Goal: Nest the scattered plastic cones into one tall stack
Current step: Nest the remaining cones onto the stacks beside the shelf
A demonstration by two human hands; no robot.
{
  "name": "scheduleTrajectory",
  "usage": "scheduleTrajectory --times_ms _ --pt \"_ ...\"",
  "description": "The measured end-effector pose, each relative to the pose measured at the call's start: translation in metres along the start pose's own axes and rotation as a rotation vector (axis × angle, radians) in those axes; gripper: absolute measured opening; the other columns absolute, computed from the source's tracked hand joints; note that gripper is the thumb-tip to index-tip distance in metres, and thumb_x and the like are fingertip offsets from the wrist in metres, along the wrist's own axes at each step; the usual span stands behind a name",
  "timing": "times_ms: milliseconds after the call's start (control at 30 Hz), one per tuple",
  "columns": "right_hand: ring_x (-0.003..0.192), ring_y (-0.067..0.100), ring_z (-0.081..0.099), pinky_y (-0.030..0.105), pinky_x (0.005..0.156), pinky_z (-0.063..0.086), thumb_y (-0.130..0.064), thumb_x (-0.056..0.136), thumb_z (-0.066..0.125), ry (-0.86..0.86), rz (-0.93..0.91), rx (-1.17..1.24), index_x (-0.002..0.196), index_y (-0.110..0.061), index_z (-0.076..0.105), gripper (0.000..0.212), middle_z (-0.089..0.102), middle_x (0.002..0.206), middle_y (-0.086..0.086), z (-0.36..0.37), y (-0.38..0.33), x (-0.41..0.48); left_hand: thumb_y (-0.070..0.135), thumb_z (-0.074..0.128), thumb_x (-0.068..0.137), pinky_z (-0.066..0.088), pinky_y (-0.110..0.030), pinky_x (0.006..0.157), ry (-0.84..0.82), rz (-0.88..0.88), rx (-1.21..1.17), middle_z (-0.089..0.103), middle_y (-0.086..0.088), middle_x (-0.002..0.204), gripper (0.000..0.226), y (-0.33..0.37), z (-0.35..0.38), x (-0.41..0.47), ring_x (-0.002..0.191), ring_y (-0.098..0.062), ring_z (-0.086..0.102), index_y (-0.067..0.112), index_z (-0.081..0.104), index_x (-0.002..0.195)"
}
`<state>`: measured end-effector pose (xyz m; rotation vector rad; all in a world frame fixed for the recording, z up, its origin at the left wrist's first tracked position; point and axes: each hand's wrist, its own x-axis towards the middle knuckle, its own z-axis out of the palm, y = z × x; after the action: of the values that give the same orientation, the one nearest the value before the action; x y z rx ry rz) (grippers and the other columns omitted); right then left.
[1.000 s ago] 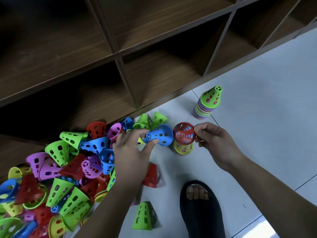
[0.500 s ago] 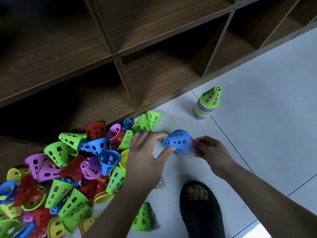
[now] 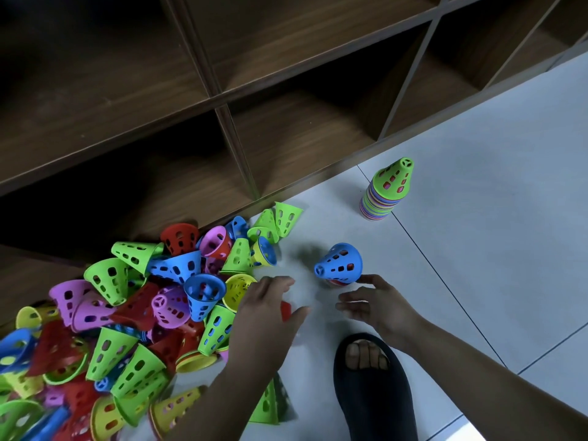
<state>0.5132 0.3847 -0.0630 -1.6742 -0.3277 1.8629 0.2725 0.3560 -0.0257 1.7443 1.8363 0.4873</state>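
Head view, centre frame: blue cone [image 3: 339, 264] caps a short stack [image 3: 336, 283] on the floor [image 3: 477, 249]. It sits tilted, tip pointing left. Only a sliver of red shows under its rim, and red shows through its holes.

Right hand [image 3: 374, 305], lower centre: open, fingers loosely spread, holding nothing. Its topmost finger is just beside the blue cone's rim; can't tell if it touches.

Left hand [image 3: 267, 308], left of the right hand: open, fingers extended and a bit blurred, gripping nothing. It is over a red cone [image 3: 285, 310] that peeks out between thumb and fingers. Contact unclear.

Tall stack [image 3: 386, 192], right of centre in the upper half: upright on the floor, green cone on top, many coloured rims banded below it. It is well apart from both hands.

Pile of loose cones [image 3: 127, 313] fills the lower left: green, blue, purple, red and yellow, most tipped over and overlapping, against the base of the shelf unit [image 3: 286, 90]. A few green ones spill toward centre frame.

Single green cone [image 3: 266, 405] is at bottom centre, partly hidden by the left forearm.

Foot in a black slipper [image 3: 375, 393] is at bottom centre-right, under the right wrist.
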Motion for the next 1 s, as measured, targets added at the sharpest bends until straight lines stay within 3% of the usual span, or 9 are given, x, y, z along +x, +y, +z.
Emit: scheduleTrajectory --times_ms 167,267,467,700,833,1000 --pt "0.100 0.047 0.075 0.050 0.094 0.062 0.004 0.097 0.061 0.019 -0.057 -0.107 0.148 -0.029 0.038 0.065 0.072 0.117 0.029 0.011 0.003 -0.002 0.051 0.074 0.091 0.051 -0.028 0.092 -0.034 0.011 -0.120 0.056 0.022 0.128 0.059 0.003 0.000 -0.009 0.113 -0.001 0.058 0.044 0.051 0.145" --pt "0.096 0.040 0.077 0.049 0.095 0.062 0.002 0.097 0.060 0.028 -0.068 -0.160 0.147 -0.028 0.044 0.061 0.076 0.111 0.024 0.012 0.005 0.001 0.047 0.069 0.100 0.049 -0.023 0.088 -0.067 0.081 -0.251 0.058 0.025 0.127 0.059 0.034 -0.002 0.004 0.110 0.001 0.060 0.049 0.043 0.152" --pt "0.105 0.038 0.076 0.047 0.098 0.060 0.004 0.095 0.059 0.001 -0.073 -0.129 0.142 -0.027 0.050 0.057 0.077 0.113 0.023 0.009 0.007 0.008 0.033 0.067 0.101 0.055 -0.040 0.084 0.007 0.234 -0.146 0.068 0.011 0.108 0.020 0.056 0.016 0.035 0.096 -0.014 0.067 0.030 0.069 0.121" --pt "0.105 0.036 0.075 0.045 0.098 0.058 0.012 0.097 0.055 -0.051 -0.046 0.034 0.146 -0.019 0.042 0.061 0.075 0.118 0.026 0.009 0.009 0.016 0.034 0.066 0.094 0.055 -0.039 0.082 -0.033 0.106 -0.014 0.068 0.010 0.113 0.028 0.012 0.017 0.020 0.100 -0.019 0.067 0.033 0.061 0.122" --pt "0.116 0.042 0.072 0.047 0.102 0.057 0.018 0.094 0.054 -0.041 -0.029 0.129 0.147 -0.015 0.040 0.064 0.072 0.122 0.031 0.014 -0.001 0.026 0.035 0.071 0.090 0.056 -0.038 0.074 -0.041 0.044 0.130 0.066 0.005 0.103 0.029 -0.019 0.017 -0.003 0.089 -0.023 0.064 0.026 0.066 0.116" --pt "0.102 0.037 0.073 0.046 0.102 0.056 0.020 0.093 0.055 -0.002 -0.088 0.141 0.147 -0.013 0.042 0.065 0.073 0.110 0.027 0.020 -0.024 0.042 0.039 0.072 0.091 0.055 -0.039 0.074 -0.054 0.048 0.246 0.064 0.006 0.102 0.021 -0.033 0.021 -0.014 0.090 -0.021 0.058 0.026 0.069 0.107"
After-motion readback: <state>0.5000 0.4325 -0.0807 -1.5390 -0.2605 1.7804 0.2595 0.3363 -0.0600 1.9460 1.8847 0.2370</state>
